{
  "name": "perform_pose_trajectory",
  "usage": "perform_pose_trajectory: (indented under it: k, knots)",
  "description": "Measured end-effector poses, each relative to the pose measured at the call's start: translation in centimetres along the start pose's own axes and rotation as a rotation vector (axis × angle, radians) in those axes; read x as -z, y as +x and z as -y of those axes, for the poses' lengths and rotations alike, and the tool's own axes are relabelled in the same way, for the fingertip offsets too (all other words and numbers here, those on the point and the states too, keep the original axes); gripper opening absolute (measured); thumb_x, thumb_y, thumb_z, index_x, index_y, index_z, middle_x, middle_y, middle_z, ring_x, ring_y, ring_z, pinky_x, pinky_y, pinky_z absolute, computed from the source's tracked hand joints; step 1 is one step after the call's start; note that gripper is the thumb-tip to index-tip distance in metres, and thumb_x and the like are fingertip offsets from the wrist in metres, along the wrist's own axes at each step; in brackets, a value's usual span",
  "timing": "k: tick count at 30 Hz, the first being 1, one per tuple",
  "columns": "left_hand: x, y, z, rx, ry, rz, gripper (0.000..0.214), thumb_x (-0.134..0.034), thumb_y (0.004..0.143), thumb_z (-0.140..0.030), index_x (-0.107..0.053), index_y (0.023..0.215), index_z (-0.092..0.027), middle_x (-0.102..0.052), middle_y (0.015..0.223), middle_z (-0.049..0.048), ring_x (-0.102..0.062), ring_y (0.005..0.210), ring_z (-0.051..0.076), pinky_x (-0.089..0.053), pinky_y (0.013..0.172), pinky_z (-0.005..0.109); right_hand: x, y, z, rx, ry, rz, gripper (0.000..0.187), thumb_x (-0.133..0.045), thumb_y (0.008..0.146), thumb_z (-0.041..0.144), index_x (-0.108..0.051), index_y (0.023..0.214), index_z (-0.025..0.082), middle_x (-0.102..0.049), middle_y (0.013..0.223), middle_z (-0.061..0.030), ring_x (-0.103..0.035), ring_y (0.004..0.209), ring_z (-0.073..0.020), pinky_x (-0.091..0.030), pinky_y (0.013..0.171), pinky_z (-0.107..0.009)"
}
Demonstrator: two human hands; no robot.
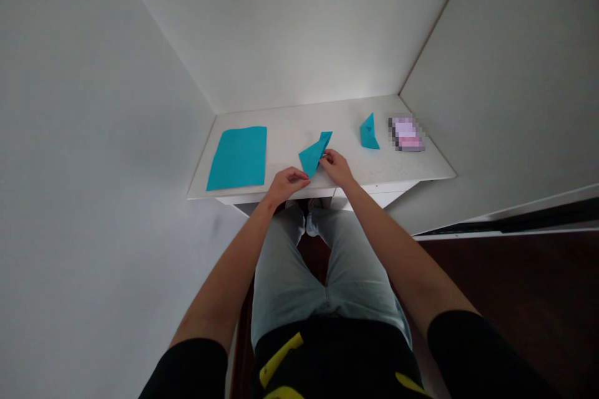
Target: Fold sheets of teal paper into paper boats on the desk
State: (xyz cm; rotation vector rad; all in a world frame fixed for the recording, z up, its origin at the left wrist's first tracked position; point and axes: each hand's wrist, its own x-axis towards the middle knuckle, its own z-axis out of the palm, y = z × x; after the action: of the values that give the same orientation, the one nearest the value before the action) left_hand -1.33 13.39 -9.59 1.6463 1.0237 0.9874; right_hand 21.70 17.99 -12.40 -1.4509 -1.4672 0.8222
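Observation:
A folded piece of blue paper (312, 156) is held near the front edge of the white table, its narrow end pointing up and to the right. My left hand (289, 183) pinches its lower corner between thumb and fingers. On the right side, my right hand (336, 167) grips the paper's edge with its fingers closed. To the right lies a folded blue paper boat (369, 133), apart from both hands. A flat blue paper sheet (238, 159) rests on the table's left part.
The white table (290, 117) stands against a pale wall, with walls close on both sides. A phone-like object (405, 133), blurred by pixels, lies at the right end. Below the front edge my legs (327, 262) show.

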Motion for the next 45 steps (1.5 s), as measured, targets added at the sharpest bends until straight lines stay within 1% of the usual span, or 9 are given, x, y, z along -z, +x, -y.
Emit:
perform_pose_trajectory:
  k: [5, 12, 15, 19, 23, 26, 33, 41, 45]
  knots:
    - [0.3, 0.0, -0.5, 0.016, 0.014, 0.033, 0.042, -0.091, 0.074, -0.059, -0.075, 0.074, -0.021, -0.081, 0.088, 0.0072, -0.075, 0.086, 0.022, -0.059, 0.091, 0.039, -0.3, 0.0, 1.1, -0.065, -0.144, -0.054, 0.020, -0.069, 0.090, 0.039, -0.074, 0.106, 0.027, -0.082, 0.089, -0.0013, -0.075, 0.085, -0.0249, -0.057, 0.084, -0.040]
    - [0.2, 0.4, -0.3, 0.079, -0.033, 0.051, 0.051, -0.078, 0.086, -0.068, -0.072, 0.072, -0.019, -0.072, 0.071, 0.0043, -0.068, 0.069, 0.017, -0.059, 0.074, 0.033, -0.2, -0.3, 1.5, -0.043, -0.096, -0.059, 0.017, -0.070, 0.092, 0.044, -0.072, 0.096, 0.027, -0.080, 0.088, -0.0010, -0.072, 0.082, -0.0226, -0.054, 0.080, -0.038]
    - [-0.2, 1.0, 0.4, 0.102, -0.049, -0.132, 0.051, -0.083, 0.082, -0.068, -0.071, 0.092, -0.020, -0.064, 0.081, 0.0010, -0.059, 0.064, 0.012, -0.058, 0.061, 0.028, 0.0, -0.7, 1.3, 0.022, 0.002, -0.075, 0.019, -0.070, 0.091, 0.044, -0.070, 0.095, 0.026, -0.077, 0.086, -0.0007, -0.068, 0.078, -0.0203, -0.055, 0.079, -0.037]
    - [-1.4, 2.3, 0.9, 0.104, 0.091, -0.384, 0.079, -0.094, 0.076, -0.056, -0.062, 0.141, -0.024, -0.055, 0.125, 0.0092, -0.060, 0.079, 0.012, -0.065, 0.069, 0.031, 0.3, -1.3, 1.4, 0.122, 0.122, -0.076, 0.028, -0.070, 0.089, 0.053, -0.069, 0.096, 0.026, -0.069, 0.083, 0.0001, -0.062, 0.076, -0.0187, -0.052, 0.075, -0.034]
    - [-2.7, 3.2, 1.1, 0.078, 0.194, -0.277, 0.100, -0.100, 0.073, -0.043, -0.051, 0.158, -0.024, -0.043, 0.146, 0.0149, -0.062, 0.082, 0.012, -0.066, 0.089, 0.040, 0.6, -1.6, 1.7, 0.142, 0.136, -0.038, 0.036, -0.071, 0.088, 0.062, -0.071, 0.095, 0.026, -0.065, 0.079, 0.0004, -0.058, 0.074, -0.0188, -0.050, 0.071, -0.034]
    - [-3.0, 3.6, 1.4, 0.085, 0.223, -0.244, 0.104, -0.099, 0.074, -0.039, -0.046, 0.163, -0.024, -0.041, 0.148, 0.0156, -0.066, 0.086, 0.015, -0.065, 0.093, 0.042, 0.7, -1.7, 1.8, 0.165, 0.132, -0.031, 0.036, -0.072, 0.088, 0.061, -0.073, 0.095, 0.025, -0.065, 0.077, 0.0007, -0.057, 0.071, -0.0182, -0.051, 0.071, -0.034]
    - [-2.6, 4.6, 1.9, 0.104, 0.213, -0.229, 0.089, -0.092, 0.083, -0.046, -0.052, 0.159, -0.024, -0.047, 0.140, 0.0138, -0.068, 0.099, 0.021, -0.063, 0.097, 0.041, 0.4, -2.0, 2.1, 0.178, 0.084, -0.002, 0.037, -0.071, 0.088, 0.063, -0.074, 0.094, 0.026, -0.064, 0.074, 0.0015, -0.052, 0.066, -0.0172, -0.046, 0.066, -0.033]
    - [-1.6, 4.6, 2.1, 0.065, 0.194, -0.218, 0.073, -0.076, 0.087, -0.023, -0.055, 0.157, -0.025, -0.049, 0.143, 0.0141, -0.067, 0.113, 0.024, -0.064, 0.101, 0.041, 0.5, -2.1, 2.3, 0.186, 0.083, -0.043, 0.036, -0.072, 0.090, 0.060, -0.073, 0.097, 0.025, -0.065, 0.075, 0.0014, -0.054, 0.065, -0.0167, -0.047, 0.066, -0.032]
    - [-0.6, 4.3, 2.5, 0.071, 0.102, -0.226, 0.072, -0.069, 0.089, -0.021, -0.051, 0.158, -0.029, -0.053, 0.148, 0.0139, -0.067, 0.113, 0.023, -0.067, 0.088, 0.036, 0.4, -1.7, 1.8, 0.191, 0.072, -0.040, 0.028, -0.073, 0.087, 0.047, -0.071, 0.104, 0.025, -0.066, 0.078, 0.0026, -0.053, 0.063, -0.0152, -0.047, 0.065, -0.031]
